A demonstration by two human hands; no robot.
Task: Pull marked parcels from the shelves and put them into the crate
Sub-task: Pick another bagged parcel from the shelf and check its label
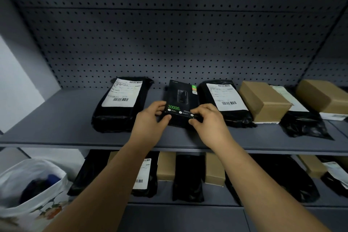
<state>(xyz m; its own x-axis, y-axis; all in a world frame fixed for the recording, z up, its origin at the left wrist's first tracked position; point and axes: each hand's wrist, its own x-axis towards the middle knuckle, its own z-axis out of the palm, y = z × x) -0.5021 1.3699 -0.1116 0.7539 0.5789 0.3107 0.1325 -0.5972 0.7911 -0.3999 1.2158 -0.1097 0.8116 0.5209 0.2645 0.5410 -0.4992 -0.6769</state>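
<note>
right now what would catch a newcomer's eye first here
Both hands, left and right, meet at mid-shelf on the near end of a black retail box printed with a green 30000. Black bagged parcels with white barcode labels flank it, left and right, with brown cartons further right.
</note>
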